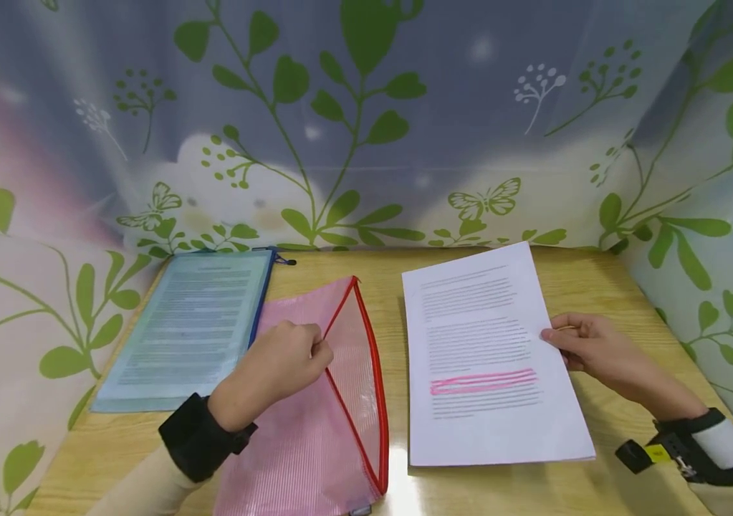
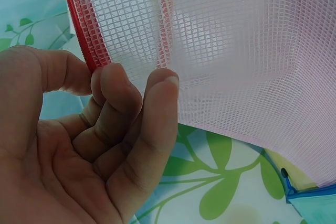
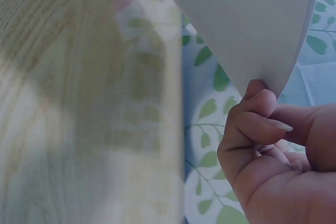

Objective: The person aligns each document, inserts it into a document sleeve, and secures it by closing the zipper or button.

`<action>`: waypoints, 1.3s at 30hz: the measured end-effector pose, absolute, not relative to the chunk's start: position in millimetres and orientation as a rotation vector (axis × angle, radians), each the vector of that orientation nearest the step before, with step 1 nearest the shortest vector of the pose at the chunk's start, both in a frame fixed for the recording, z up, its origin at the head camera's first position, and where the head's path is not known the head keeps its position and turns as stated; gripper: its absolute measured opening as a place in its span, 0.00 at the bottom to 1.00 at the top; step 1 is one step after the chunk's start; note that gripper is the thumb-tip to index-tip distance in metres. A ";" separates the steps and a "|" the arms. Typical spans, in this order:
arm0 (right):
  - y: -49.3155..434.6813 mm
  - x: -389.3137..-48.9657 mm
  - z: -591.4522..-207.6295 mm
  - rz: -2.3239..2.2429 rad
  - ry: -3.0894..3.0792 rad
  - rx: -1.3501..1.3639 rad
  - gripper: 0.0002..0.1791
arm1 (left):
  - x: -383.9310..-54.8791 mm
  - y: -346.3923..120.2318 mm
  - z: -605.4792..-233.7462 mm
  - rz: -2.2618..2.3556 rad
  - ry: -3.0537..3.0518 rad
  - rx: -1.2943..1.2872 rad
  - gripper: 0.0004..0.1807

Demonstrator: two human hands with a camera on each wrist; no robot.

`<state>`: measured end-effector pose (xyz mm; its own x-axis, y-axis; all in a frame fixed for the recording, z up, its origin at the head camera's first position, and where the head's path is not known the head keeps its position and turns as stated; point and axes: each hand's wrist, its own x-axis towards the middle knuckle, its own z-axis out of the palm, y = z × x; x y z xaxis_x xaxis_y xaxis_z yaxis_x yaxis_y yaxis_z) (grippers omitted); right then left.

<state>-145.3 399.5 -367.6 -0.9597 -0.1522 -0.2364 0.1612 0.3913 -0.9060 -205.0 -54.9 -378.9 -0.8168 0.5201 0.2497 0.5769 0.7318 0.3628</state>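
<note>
My left hand [image 1: 289, 362] pinches the red zipper edge of a pink mesh zipper pouch [image 1: 302, 444], and the pouch's mouth gapes toward the right. In the left wrist view, thumb and fingers meet at the red zipper [image 2: 81, 35], with the white mesh [image 2: 226, 40] spreading away from them. With thumb and fingers, my right hand [image 1: 605, 351] grips the right edge of a sheaf of printed paper [image 1: 482, 437], tilted up over the table. Pink highlighter marks cross its lower text. From below, the right wrist view shows the paper's blank underside [image 3: 252, 19] bending toward the fingertips.
A blue zipper pouch [image 1: 179, 322] with printed pages inside lies at the left of the wooden table [image 1: 598, 287], beside the pink one. Leaf-patterned curtain cloth [image 1: 366, 143] stands along the back and both sides of the table.
</note>
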 end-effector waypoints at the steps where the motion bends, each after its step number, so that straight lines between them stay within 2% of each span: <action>1: 401.5 -143.2 -363.6 -1.584 2.370 0.009 0.24 | -204.9 -55.1 -379.2 -0.652 -2.796 -0.894 0.20; 13: 416.8 -127.7 -307.7 -1.439 2.478 0.006 0.23 | -206.1 -57.3 -382.9 -0.662 -2.760 -0.901 0.19; 25: 404.6 -132.8 -275.7 -1.429 2.459 -0.073 0.22 | -204.6 -55.0 -381.6 -0.681 -2.798 -0.889 0.19; 31: 387.1 -141.7 -267.8 -1.459 2.394 -0.145 0.21 | -204.2 -56.5 -383.2 -0.694 -2.791 -0.895 0.19; 39: 368.7 -153.2 -275.4 -1.503 2.275 -0.191 0.22 | -203.8 -52.5 -382.8 -0.691 -2.807 -0.879 0.19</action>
<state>-153.2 368.7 -275.4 -0.9085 -0.3296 -0.2569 0.1069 0.4112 -0.9053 -203.8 -52.5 -382.8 -0.8240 0.5113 0.2441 0.5662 0.7270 0.3884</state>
